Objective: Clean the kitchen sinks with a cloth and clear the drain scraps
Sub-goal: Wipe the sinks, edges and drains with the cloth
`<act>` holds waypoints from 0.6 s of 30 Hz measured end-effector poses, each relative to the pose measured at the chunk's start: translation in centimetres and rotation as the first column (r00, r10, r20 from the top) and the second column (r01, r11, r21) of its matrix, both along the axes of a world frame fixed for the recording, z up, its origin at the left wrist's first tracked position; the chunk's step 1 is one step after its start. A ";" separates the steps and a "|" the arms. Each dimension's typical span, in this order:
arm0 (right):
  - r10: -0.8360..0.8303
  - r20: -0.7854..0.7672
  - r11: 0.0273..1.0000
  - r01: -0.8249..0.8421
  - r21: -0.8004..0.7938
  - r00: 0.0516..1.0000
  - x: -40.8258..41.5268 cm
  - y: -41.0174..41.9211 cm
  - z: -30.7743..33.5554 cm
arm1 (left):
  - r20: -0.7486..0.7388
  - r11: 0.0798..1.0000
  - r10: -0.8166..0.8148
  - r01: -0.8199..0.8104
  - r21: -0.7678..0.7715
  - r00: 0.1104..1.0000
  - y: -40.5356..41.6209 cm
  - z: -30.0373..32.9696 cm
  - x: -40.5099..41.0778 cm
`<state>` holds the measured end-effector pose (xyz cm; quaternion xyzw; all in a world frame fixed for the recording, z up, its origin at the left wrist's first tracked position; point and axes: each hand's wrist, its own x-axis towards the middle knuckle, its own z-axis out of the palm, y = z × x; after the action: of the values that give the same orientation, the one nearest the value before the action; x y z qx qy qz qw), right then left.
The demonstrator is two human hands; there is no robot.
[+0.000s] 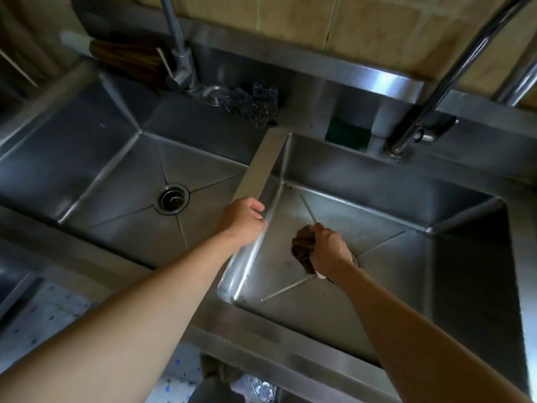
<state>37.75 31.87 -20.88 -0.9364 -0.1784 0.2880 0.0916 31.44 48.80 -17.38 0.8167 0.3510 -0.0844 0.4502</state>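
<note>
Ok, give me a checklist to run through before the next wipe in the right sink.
1. Cloth gripped by right hand: ok, fingers curled round it.
2. Cloth down on the right sink floor: ok, it sits near the centre.
3. Left hand braced on the divider: ok, it rests on the edge and holds nothing.
4. Right drain free of scraps: cannot tell, the hand and cloth hide it.
5. Left drain free of scraps: cannot tell, its inside is too dark.
6. Right faucet off: ok, no water seen running.
</note>
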 end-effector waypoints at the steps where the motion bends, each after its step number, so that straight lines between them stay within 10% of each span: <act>1: -0.002 0.002 1.000 0.002 -0.021 1.000 -0.5 0.7 -0.2 | 0.010 0.999 -0.038 0.038 -0.008 0.999 0.6 -0.2 0.1; 18: 0.135 -0.216 0.988 -0.116 0.100 0.967 -2.9 2.6 -8.2 | -0.015 0.968 -0.252 0.252 -0.002 0.968 -0.3 -6.2 3.4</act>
<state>34.88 34.46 -29.11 -0.8803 -0.2384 0.3880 0.1332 34.82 48.48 -23.55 0.8538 0.2480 -0.1472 0.4334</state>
